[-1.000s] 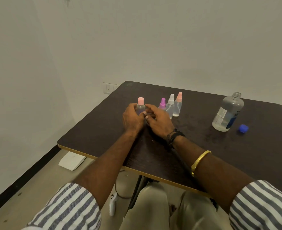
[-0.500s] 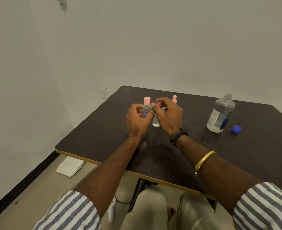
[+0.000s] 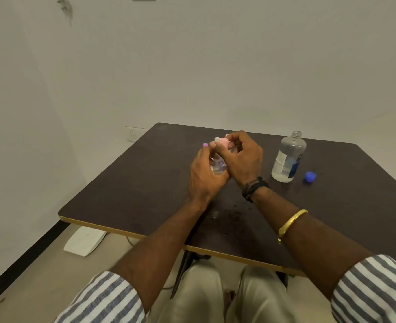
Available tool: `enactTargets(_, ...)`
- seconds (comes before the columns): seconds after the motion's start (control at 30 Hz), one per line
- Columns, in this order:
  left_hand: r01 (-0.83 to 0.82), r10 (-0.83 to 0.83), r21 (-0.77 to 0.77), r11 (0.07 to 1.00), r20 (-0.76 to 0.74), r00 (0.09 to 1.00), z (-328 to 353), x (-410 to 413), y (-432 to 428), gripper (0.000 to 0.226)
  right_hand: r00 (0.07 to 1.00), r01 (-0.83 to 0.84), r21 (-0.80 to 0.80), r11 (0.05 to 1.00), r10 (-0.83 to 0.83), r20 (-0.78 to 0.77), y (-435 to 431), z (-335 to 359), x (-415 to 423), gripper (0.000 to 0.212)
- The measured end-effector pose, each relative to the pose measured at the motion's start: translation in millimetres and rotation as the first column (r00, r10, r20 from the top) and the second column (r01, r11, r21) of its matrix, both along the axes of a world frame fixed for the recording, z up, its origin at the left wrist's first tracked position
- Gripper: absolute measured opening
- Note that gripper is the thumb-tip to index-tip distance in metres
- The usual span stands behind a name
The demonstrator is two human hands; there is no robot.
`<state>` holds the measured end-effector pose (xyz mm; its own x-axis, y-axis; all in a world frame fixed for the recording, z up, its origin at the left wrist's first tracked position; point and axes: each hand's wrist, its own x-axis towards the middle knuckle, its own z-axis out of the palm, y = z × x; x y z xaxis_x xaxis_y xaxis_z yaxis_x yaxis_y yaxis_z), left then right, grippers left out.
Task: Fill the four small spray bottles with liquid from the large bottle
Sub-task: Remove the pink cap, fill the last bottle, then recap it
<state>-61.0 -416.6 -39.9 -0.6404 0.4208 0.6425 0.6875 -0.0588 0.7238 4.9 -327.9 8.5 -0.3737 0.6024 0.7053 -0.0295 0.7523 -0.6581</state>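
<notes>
Clear plastic fills my left hand [image 3: 205,176]: a small see-through spray bottle [image 3: 218,167], held over the middle of the dark brown wooden tabletop [image 3: 145,183]. My fingers curl round its body, so only a patch of it shows between my two hands. I cannot tell whether its base touches the table.

My right hand [image 3: 242,157] sits just above and beside the left. Its thumb and fingertips pinch the pale pink spray cap [image 3: 222,142] at the top of that bottle. My fingers cover the join, so I cannot tell whether the cap is seated on the neck or loose.

Just behind my hands a purple spray cap [image 3: 205,144] and a white spray cap [image 3: 216,139] poke up. The bottles beneath them are hidden by my knuckles.

Well to my right stands the large clear plastic bottle [image 3: 288,157] with a white and blue label. It is upright, its neck is uncapped, and there is some clear liquid in its lower part. A small blue cap [image 3: 310,176] lies on the table just beside it, on the far right.

I wear a black band [image 3: 254,187] on my right wrist and a gold bangle [image 3: 290,223] further up that forearm.
</notes>
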Motion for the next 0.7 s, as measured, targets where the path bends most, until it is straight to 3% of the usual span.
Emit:
enactTargets(0.2,0.021,-0.021,0.006,1.000,0.011,1.000,0.3,21.7,20.1,0.034,0.998,0.050,0.002,0.999,-0.050,0.038,12.7,-0.7,19.4,0.035)
enactTargets(0.7,0.048,-0.046,-0.114,0.992,0.021,0.999,-2.3,50.2,55.0,0.030,0.981,0.101,0.073,0.992,-0.111,0.159,49.6,-8.6,58.7,0.020)
